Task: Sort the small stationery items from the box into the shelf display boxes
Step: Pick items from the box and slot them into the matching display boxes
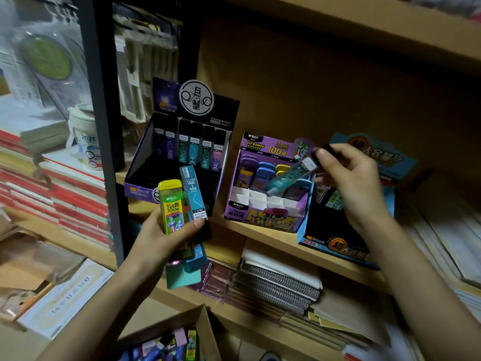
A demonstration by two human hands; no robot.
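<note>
Lead cases lie in the carton at the bottom edge, below the shelf that carries three display boxes. These are a black box with a back row of tall zodiac-print cases, a purple box with squat cases behind bare white dividers, and a blue box further right. The left grip clasps a fanned bundle upright in front of the black box, with a yellow case foremost, a teal case just behind it, and the thumb pressed across their lower fronts. Held so, the labels face the person, probably so each can be read and matched to its box. The right grip pinches a single case by its black-capped end between thumb and fingertips, wrist bent. That case slants down and leftward over the purple box, its low end above the dividers and not seated. Its print resembles the black box's row, so I judge it is being checked or carried rather than placed, though blur leaves that unsure. Both forearms reach up from below, the left near the post, the right across the blue box.
</note>
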